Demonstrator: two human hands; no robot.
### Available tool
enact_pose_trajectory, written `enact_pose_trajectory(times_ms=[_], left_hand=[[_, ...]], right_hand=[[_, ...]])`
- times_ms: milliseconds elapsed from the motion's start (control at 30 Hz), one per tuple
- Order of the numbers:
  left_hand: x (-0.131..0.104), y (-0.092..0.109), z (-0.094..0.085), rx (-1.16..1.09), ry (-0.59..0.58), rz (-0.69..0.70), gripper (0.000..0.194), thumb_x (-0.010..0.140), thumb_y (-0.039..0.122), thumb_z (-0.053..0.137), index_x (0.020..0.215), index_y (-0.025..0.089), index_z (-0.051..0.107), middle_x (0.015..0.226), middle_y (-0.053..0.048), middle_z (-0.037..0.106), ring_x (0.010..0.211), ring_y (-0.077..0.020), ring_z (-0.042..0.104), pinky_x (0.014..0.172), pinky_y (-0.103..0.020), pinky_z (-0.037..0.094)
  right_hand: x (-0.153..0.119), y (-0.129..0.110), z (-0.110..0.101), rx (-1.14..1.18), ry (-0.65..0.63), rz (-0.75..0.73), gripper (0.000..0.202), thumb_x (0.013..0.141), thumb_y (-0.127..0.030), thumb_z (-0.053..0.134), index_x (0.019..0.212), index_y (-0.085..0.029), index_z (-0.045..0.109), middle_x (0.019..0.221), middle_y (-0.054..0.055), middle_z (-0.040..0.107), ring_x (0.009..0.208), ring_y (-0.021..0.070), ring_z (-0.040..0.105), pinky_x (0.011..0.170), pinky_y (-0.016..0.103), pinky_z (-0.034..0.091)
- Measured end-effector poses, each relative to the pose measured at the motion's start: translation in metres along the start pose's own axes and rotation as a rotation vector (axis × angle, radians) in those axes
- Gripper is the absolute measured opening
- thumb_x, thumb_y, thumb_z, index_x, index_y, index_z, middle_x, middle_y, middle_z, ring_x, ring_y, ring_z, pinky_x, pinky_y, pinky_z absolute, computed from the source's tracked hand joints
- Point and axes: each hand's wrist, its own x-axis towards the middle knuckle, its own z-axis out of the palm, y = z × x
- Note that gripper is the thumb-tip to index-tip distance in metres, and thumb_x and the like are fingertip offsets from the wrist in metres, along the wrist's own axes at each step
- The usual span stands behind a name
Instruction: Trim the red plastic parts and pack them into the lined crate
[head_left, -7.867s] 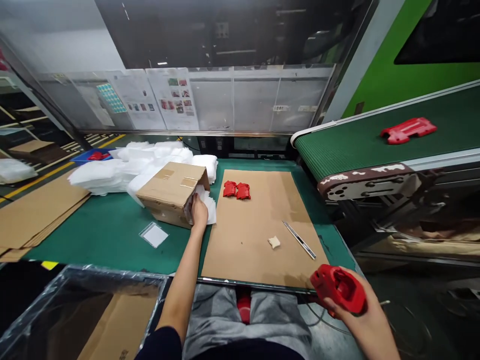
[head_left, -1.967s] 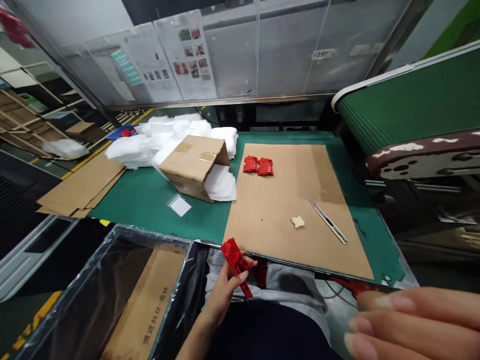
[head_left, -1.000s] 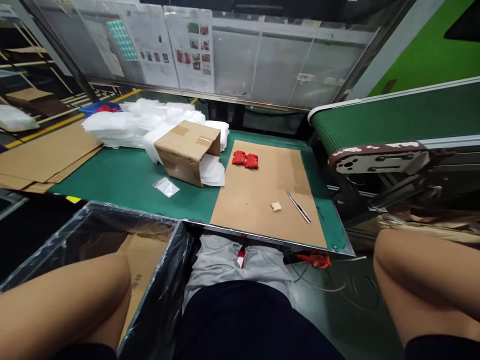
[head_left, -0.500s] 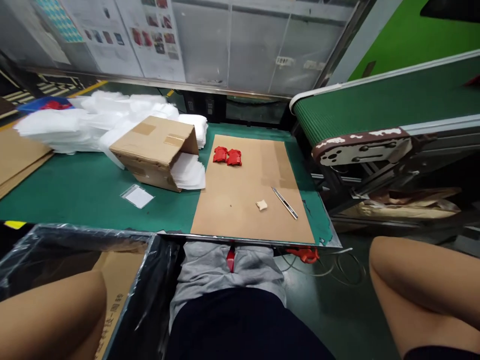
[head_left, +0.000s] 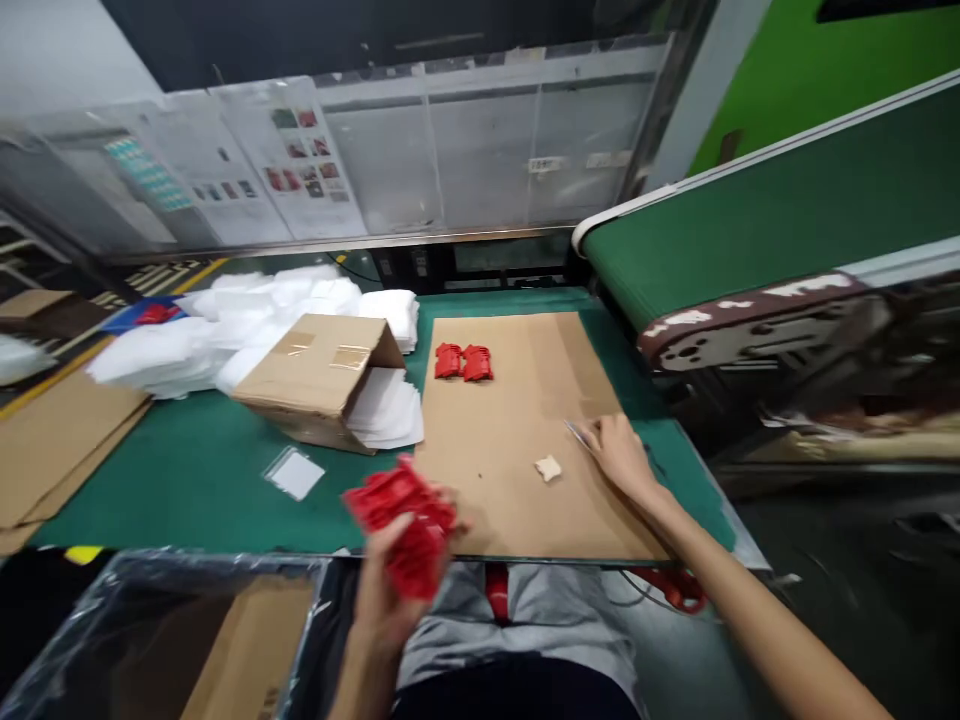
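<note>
My left hand point(head_left: 390, 590) is closed around a red plastic part point(head_left: 409, 515), held over the front edge of the bench and blurred by motion. My right hand point(head_left: 622, 455) is at the right side of the brown cardboard sheet point(head_left: 517, 420), its fingers closed on a slim utility knife point(head_left: 576, 434). The knife's handle is mostly hidden under those fingers. Two red plastic pieces point(head_left: 463, 362) lie side by side near the sheet's far left corner. Between my hands, a small cream-coloured scrap point(head_left: 548, 468) rests on the sheet.
An open cardboard box point(head_left: 319, 375) lies on its side, white sheets point(head_left: 386, 410) spilling from it. White foam packing point(head_left: 247, 320) is piled behind. A clear bag with a white card point(head_left: 295, 473) lies nearby. A lined bin point(head_left: 225, 650) stands front left; a green conveyor point(head_left: 772, 220) rises right.
Both hands have come into view over the bench. The left now carries a red plastic part, and the right has taken hold of the utility knife. The camera view has tilted up.
</note>
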Motion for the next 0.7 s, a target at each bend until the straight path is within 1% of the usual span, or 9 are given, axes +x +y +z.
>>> enact_pose_trajectory(times_ms=[100,167,233,300,333,400,533,633,700], left_hand=[[0.002,-0.031,0.01,-0.063,0.125,-0.202,0.033,0.062,0.038,0.081,0.09,0.023,0.072,0.09,-0.002,0.075,0.088,-0.0232,0.071,0.09,-0.043,0.059],[0.003,-0.046,0.013,-0.062,0.115,-0.269,0.034,0.062,0.041,0.082,0.089,0.022,0.073,0.087,-0.003,0.076,0.089,-0.026,0.071,0.093,-0.045,0.058],[0.004,-0.049,0.014,-0.034,0.11,-0.277,0.033,0.066,0.045,0.079,0.088,0.021,0.073,0.088,-0.004,0.076,0.095,-0.0283,0.071,0.097,-0.045,0.056],[0.003,-0.045,0.014,0.009,0.145,-0.227,0.032,0.071,0.047,0.076,0.086,0.02,0.072,0.09,-0.004,0.076,0.1,-0.0277,0.07,0.1,-0.042,0.054],[0.003,-0.042,0.014,0.029,0.172,-0.185,0.032,0.072,0.047,0.075,0.087,0.019,0.071,0.092,-0.004,0.076,0.103,-0.0267,0.069,0.1,-0.04,0.053],[0.005,-0.037,0.016,0.055,0.237,-0.08,0.035,0.073,0.046,0.075,0.095,0.019,0.069,0.099,-0.003,0.076,0.107,-0.0249,0.068,0.101,-0.037,0.052],[0.003,-0.038,0.023,0.086,0.361,0.138,0.047,0.073,0.044,0.076,0.113,0.022,0.064,0.107,-0.002,0.074,0.106,-0.0209,0.068,0.098,-0.032,0.052],[-0.009,-0.042,0.028,0.102,0.408,0.247,0.048,0.072,0.045,0.077,0.113,0.023,0.065,0.106,0.0,0.073,0.101,-0.0168,0.069,0.092,-0.025,0.053],[-0.018,-0.045,0.03,0.13,0.423,0.299,0.047,0.074,0.045,0.076,0.114,0.024,0.064,0.108,0.001,0.072,0.099,-0.0161,0.069,0.091,-0.025,0.053]], right_hand=[[-0.011,0.013,0.029,-0.072,-0.014,0.009,0.032,0.093,-0.044,0.036,0.077,-0.02,0.051,0.084,0.017,0.056,0.085,0.0336,0.056,0.076,0.047,0.046],[-0.015,0.013,0.039,-0.007,-0.029,0.055,0.033,0.093,-0.046,0.032,0.077,-0.022,0.048,0.081,0.017,0.056,0.08,0.0337,0.056,0.071,0.046,0.045],[-0.02,0.002,0.036,0.111,-0.052,0.161,0.036,0.092,-0.05,0.03,0.085,-0.02,0.049,0.078,0.016,0.058,0.072,0.032,0.057,0.065,0.043,0.045],[-0.03,-0.019,0.02,0.261,-0.071,0.212,0.041,0.093,-0.052,0.031,0.102,-0.017,0.051,0.082,0.015,0.062,0.07,0.0301,0.06,0.062,0.04,0.046],[-0.038,-0.033,0.009,0.337,-0.081,0.177,0.042,0.094,-0.051,0.032,0.109,-0.017,0.051,0.086,0.015,0.065,0.073,0.0293,0.062,0.064,0.039,0.047],[-0.055,-0.066,-0.017,0.45,-0.148,-0.065,0.037,0.098,-0.045,0.034,0.118,-0.021,0.052,0.102,0.012,0.067,0.086,0.0257,0.065,0.073,0.036,0.05],[-0.087,-0.125,-0.062,0.431,-0.303,-0.525,0.029,0.101,-0.02,0.032,0.12,-0.022,0.054,0.095,0.007,0.065,0.081,0.0183,0.063,0.07,0.029,0.05],[-0.103,-0.144,-0.079,0.32,-0.257,-0.67,0.033,0.099,-0.009,0.027,0.121,-0.017,0.05,0.091,0.008,0.063,0.076,0.018,0.057,0.067,0.03,0.047],[-0.11,-0.148,-0.081,0.228,-0.195,-0.706,0.028,0.102,-0.018,0.029,0.119,-0.014,0.051,0.089,0.009,0.061,0.075,0.0191,0.054,0.065,0.031,0.044]])
